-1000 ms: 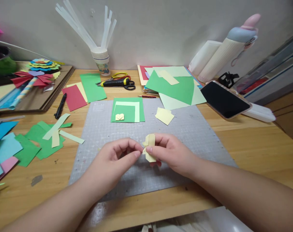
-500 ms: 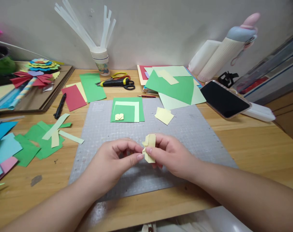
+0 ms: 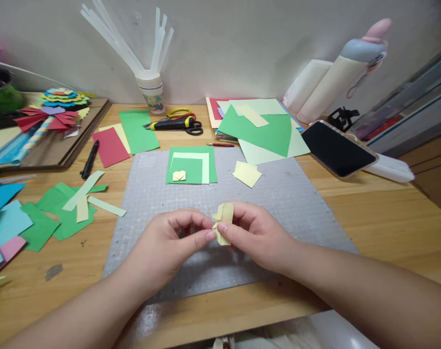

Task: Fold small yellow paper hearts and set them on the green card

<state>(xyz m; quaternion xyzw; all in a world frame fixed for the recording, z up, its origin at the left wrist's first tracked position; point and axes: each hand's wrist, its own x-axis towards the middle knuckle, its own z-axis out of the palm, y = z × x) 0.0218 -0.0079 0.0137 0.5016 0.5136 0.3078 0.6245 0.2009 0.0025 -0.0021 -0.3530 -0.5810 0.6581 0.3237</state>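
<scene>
Both hands meet over the grey cutting mat [image 3: 286, 203] on a small folded piece of pale yellow paper [image 3: 225, 215]. My right hand [image 3: 259, 235] pinches it between thumb and fingers, holding it upright. My left hand [image 3: 169, 245] has its fingers curled, with thumb and fingertip pressed on the paper's left edge. Farther back on the mat lies a green square [image 3: 211, 162] with a lighter green square and a small yellow folded heart [image 3: 179, 176] on it. A loose pale yellow sheet [image 3: 247, 173] lies to its right.
Scissors [image 3: 177, 124] and a paper cup of white sticks [image 3: 151, 92] stand at the back. Green, red and blue paper scraps [image 3: 53, 213] and a black pen [image 3: 90, 159] lie at the left. A phone [image 3: 337, 149], paper stack [image 3: 264, 128] and bottle [image 3: 344, 72] sit at the right.
Almost nothing: both hands stay pinched on the yellow paper, which sits slightly lower in the fingers, with less of its bottom end showing.
</scene>
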